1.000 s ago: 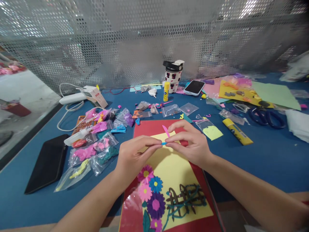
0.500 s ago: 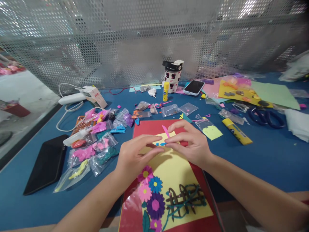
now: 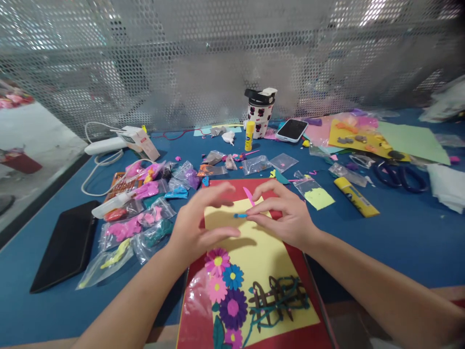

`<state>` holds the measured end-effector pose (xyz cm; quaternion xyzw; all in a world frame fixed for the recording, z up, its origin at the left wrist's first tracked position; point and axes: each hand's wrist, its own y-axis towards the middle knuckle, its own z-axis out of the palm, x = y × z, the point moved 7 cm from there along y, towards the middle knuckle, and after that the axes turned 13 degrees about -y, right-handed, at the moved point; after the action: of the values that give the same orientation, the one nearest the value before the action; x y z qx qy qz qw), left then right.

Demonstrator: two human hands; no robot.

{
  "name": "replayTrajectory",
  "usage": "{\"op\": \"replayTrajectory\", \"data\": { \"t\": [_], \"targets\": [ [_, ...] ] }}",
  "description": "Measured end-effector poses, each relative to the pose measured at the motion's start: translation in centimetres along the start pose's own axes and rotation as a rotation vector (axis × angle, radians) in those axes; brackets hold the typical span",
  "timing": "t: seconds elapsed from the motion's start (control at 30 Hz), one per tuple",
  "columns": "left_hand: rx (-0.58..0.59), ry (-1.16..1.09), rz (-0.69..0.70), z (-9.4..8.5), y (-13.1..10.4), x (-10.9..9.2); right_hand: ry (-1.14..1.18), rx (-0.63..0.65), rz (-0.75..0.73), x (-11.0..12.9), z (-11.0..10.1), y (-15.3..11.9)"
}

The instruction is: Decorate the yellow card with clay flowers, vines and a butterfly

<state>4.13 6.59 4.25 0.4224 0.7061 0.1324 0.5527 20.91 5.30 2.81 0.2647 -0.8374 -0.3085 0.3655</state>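
Note:
My right hand (image 3: 285, 213) pinches a small piece of blue clay (image 3: 240, 215) between thumb and fingertips. The same hand also keeps hold of a pink plastic modelling knife (image 3: 249, 196), its blade pointing up. To the left of the clay, my left hand (image 3: 201, 218) is open, thumb and fingers apart, holding nothing. Both hands are over a pale yellow sheet (image 3: 269, 257) lying on a red folder (image 3: 290, 342). Clay flowers in pink, blue and purple (image 3: 233, 309) run down the sheet's left side. A brown clay fence (image 3: 278, 298) with teal vines decorates its lower right.
Several small bags of coloured clay (image 3: 125, 228) lie on the left beside a black tablet (image 3: 65, 245). A glue stick (image 3: 249, 135), patterned cup (image 3: 259, 114) and phone (image 3: 292, 131) are at the back. Right are a yellow tube (image 3: 356, 196) and dark-handled scissors (image 3: 401, 177).
My left thumb and fingers have spread apart and come away from the blue clay. My right hand stays nearly in place with the clay and the pink knife.

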Motion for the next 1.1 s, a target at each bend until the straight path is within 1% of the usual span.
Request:
{"op": "replayTrajectory", "data": {
  "t": [0.07, 0.13, 0.2, 0.27, 0.37, 0.6, 0.7, 0.77, 0.83, 0.93, 1.0, 1.07, 1.1],
  "targets": [
    [-0.141, -0.045, 0.058, -1.6, 0.0, 0.9, -0.055, 0.114, 0.020, -0.5, 1.1, -0.2],
    [-0.274, -0.026, 0.093, -2.8, -0.2, 1.7, -0.131, 0.249, 0.010, -0.8, 2.5, -0.6],
    [-0.345, 0.028, 0.090, -3.3, -0.2, 2.3, -0.188, 0.336, -0.033, -1.0, 3.5, -1.1],
    [-0.358, 0.084, 0.069, -3.3, -0.2, 2.5, -0.216, 0.365, -0.071, -1.0, 4.0, -1.4],
    [-0.344, 0.128, 0.044, -2.9, -0.2, 2.5, -0.229, 0.404, -0.077, -1.2, 4.4, -1.7],
    [-0.346, 0.103, 0.051, -3.0, -0.3, 2.6, -0.207, 0.472, -0.108, -1.4, 4.0, -1.9],
    [-0.308, 0.090, 0.053, -2.8, -0.2, 2.5, -0.189, 0.554, -0.088, -1.6, 3.7, -1.8],
    [-0.254, 0.113, 0.032, -2.3, -0.1, 2.3, -0.176, 0.591, -0.066, -1.8, 3.4, -1.7],
    [-0.193, 0.159, 0.008, -1.8, 0.0, 2.2, -0.192, 0.575, -0.040, -2.1, 3.1, -1.5],
    [-0.103, 0.231, -0.037, -1.1, 0.2, 2.3, -0.301, 0.509, -0.010, -2.4, 2.9, -1.2],
    [-0.012, 0.285, -0.070, -0.4, 0.3, 2.5, -0.359, 0.515, -0.017, -2.4, 3.3, -1.3],
    [0.113, 0.327, -0.078, 0.5, 0.3, 2.7, -0.373, 0.532, -0.026, -2.1, 3.8, -1.4],
    [0.179, 0.334, -0.070, 1.0, 0.3, 2.7, -0.366, 0.519, -0.020, -2.0, 3.9, -1.3]
  ]
}}
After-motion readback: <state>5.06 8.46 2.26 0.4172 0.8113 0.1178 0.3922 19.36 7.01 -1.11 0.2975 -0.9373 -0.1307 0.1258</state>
